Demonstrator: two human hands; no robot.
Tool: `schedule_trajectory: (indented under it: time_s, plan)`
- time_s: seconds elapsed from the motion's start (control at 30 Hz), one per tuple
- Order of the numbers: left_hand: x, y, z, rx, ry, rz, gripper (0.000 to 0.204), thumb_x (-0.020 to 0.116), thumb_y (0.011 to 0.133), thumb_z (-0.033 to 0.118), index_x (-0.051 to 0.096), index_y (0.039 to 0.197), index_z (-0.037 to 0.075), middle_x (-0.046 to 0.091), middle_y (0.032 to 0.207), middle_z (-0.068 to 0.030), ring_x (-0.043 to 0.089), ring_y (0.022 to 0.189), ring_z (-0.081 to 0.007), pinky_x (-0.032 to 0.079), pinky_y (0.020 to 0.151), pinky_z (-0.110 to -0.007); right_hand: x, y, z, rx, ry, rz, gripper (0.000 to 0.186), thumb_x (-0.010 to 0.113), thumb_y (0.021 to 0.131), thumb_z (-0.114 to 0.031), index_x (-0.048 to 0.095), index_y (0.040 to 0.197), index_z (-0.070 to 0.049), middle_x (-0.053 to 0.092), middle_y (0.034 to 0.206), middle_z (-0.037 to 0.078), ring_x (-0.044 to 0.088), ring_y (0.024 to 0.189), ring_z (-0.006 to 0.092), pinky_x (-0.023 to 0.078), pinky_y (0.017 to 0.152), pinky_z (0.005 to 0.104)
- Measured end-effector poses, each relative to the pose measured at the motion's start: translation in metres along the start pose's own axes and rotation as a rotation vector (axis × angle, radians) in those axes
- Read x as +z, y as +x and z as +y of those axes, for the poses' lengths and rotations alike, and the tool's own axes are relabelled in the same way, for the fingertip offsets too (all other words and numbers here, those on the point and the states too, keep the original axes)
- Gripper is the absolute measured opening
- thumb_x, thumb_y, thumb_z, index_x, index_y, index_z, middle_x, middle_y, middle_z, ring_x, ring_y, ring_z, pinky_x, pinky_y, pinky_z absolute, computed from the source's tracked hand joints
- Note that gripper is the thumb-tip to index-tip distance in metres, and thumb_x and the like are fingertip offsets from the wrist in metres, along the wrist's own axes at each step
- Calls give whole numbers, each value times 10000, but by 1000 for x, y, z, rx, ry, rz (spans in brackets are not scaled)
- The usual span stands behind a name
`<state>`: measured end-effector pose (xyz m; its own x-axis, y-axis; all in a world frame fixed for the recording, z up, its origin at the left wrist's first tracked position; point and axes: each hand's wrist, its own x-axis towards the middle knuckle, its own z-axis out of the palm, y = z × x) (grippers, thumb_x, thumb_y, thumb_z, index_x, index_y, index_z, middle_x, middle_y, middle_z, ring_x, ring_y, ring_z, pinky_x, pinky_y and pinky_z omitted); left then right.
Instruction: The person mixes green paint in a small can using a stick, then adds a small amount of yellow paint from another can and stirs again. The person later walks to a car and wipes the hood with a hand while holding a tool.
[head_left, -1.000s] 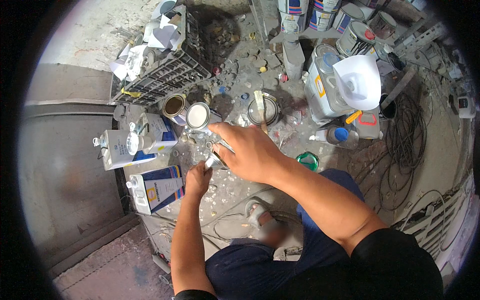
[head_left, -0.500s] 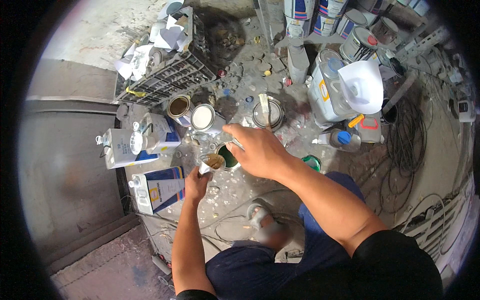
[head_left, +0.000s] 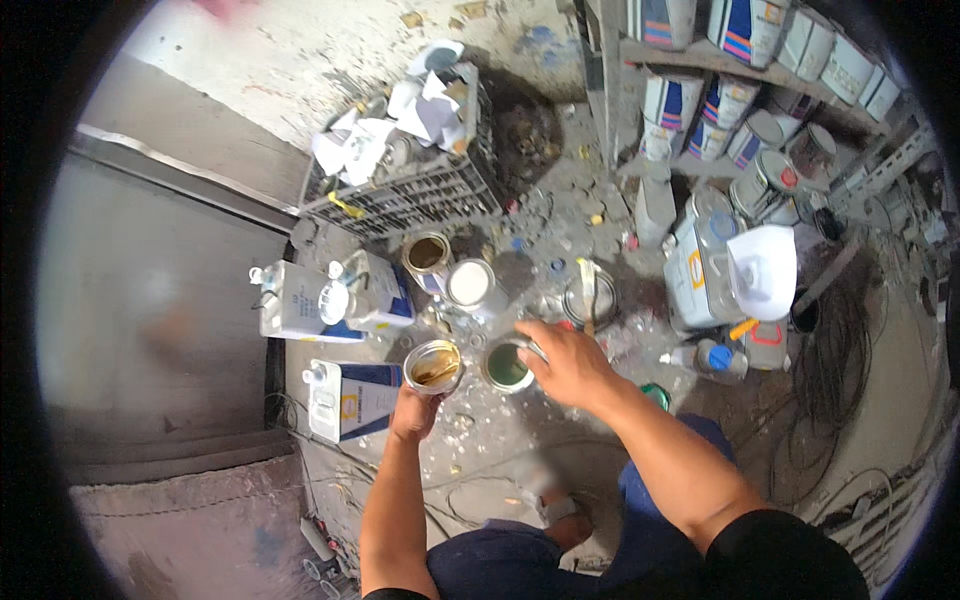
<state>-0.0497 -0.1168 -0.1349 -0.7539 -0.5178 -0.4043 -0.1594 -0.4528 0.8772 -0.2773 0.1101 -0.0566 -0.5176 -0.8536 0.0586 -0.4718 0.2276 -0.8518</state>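
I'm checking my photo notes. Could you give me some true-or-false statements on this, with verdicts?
1. The left hand holds a small can. True.
2. The right hand is at the crate. False: the right hand is at the green-paint can.
3. A brush lies across a can top. True.
4. The crate holds no paper. False: white paper sticks out of the crate.
5. Cable lies coiled at the right. True.

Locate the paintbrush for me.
In the head view, right of centre, the paintbrush lies across the top of a can, just beyond the right hand.
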Motion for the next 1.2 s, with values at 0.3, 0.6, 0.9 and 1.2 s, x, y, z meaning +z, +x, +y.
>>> schedule_trajectory:
  time_s: [0.3,0.6,0.9,1.2]
  plan:
    - [53,93,220,481,-53,-31,563,650,922,207,396,1406,73,524,1303,-106,519,1194,-241,429,1031,-453,-3,0,1,43,2,17,396,612,929,-218,528,1271,-37,655,1133,229,629,1051,393,500,871,463]
    - [72,34,148,62,328,105,628,645,946,235,360,1460,13,521,1352,-145,581,1166,-283,487,961,-435,2,2,2,15,-27,10,390,603,934,-248,541,1266,-53,659,1117,222,627,1033,404,501,858,475]
    - [119,-105,127,-44,992,-278,459,670,941,239,532,1314,10,656,1152,-168,643,1057,-264,511,902,-361,36,6,-6,-62,-18,-106,405,650,919,-232,554,1276,-66,676,1115,198,663,1004,362,521,834,446]
    - [229,-194,109,314,1546,-582,275,600,838,210,580,1053,40,606,955,-126,609,978,-301,493,861,-411,24,11,6,-129,-87,-100,369,662,886,-133,596,1243,-66,667,1137,167,641,1020,368,514,875,422]
